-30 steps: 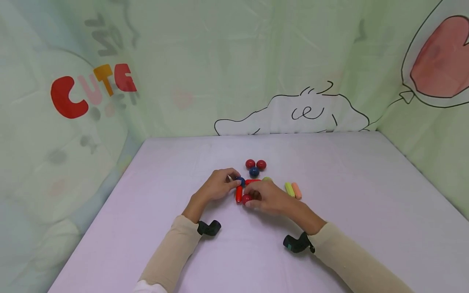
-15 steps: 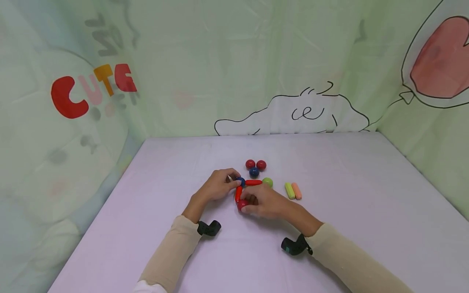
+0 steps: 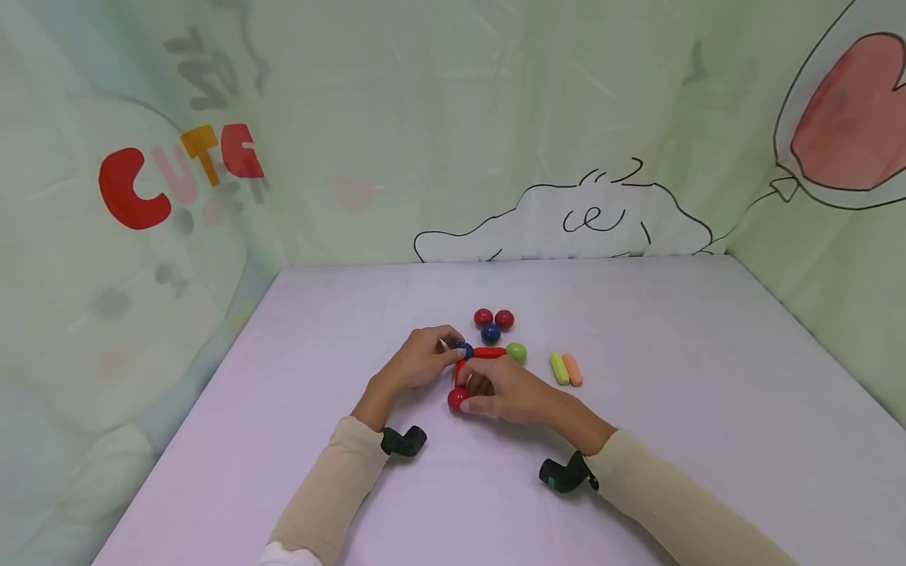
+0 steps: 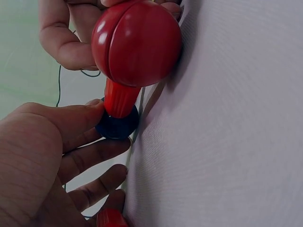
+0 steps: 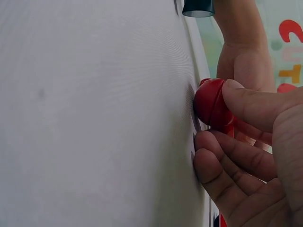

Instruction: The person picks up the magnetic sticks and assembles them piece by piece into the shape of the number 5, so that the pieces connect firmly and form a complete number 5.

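My left hand (image 3: pixel 422 355) pinches a dark blue ball (image 4: pixel 116 126) between thumb and fingers, low over the table. A red stick (image 4: pixel 121 98) runs from that ball toward me and meets a red ball (image 3: pixel 457 400), which has a groove round it. Thumb and fingers of my right hand (image 3: pixel 511 387) grip this red ball and partly cover the stick in the head view. Another red stick (image 3: pixel 488 352) extends rightward from the blue ball, ending at a light green ball (image 3: pixel 517 351).
Behind the joined pieces lie two loose red balls (image 3: pixel 484 317) and another blue ball (image 3: pixel 491 333), grouped together. To the right, a yellow-green stick (image 3: pixel 559 368) lies beside an orange stick (image 3: pixel 572 369). Printed cloth hangs along the table's (image 3: pixel 637 314) back and sides.
My right hand has moved left and slightly toward me, bringing the red ball to the near end of the red stick. The left hand stays on the blue ball. The green ball is more exposed.
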The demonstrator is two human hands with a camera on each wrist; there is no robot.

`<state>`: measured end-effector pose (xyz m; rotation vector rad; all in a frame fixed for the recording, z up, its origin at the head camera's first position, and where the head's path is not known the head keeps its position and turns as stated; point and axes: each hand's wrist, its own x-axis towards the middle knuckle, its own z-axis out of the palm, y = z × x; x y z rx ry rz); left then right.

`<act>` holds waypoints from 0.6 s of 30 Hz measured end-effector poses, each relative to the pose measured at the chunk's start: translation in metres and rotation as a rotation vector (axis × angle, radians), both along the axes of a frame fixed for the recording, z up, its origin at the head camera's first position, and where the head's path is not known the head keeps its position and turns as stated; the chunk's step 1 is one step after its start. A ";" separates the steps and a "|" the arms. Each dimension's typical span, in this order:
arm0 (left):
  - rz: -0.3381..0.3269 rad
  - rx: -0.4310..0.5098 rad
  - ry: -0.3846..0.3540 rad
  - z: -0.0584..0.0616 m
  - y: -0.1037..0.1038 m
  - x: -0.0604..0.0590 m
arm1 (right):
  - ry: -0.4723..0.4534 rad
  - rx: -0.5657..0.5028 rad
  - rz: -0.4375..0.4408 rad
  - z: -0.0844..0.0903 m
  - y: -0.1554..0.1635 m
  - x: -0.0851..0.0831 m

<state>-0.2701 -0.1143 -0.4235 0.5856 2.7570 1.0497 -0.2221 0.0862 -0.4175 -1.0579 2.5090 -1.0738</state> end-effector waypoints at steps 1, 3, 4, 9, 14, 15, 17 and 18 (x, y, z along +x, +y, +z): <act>-0.002 0.001 0.003 0.000 0.000 0.000 | 0.000 0.000 0.000 0.000 0.000 0.000; -0.007 0.004 0.006 0.000 0.000 0.000 | -0.006 -0.001 -0.003 0.000 0.000 0.000; -0.008 0.005 0.005 -0.001 0.000 0.000 | -0.008 0.000 -0.004 -0.001 0.000 0.000; -0.007 0.010 -0.004 -0.002 -0.001 0.000 | -0.015 0.013 0.001 0.001 0.000 0.000; -0.008 0.010 0.003 -0.001 -0.001 0.001 | -0.008 0.044 0.016 0.005 0.000 -0.001; -0.010 0.011 0.006 0.000 -0.001 0.001 | -0.005 0.047 0.020 0.005 0.001 -0.001; -0.013 0.008 0.011 0.000 0.000 0.000 | -0.001 0.050 0.024 0.007 0.001 -0.002; -0.013 0.007 0.012 0.000 0.000 0.000 | -0.002 0.047 0.028 0.008 0.001 -0.002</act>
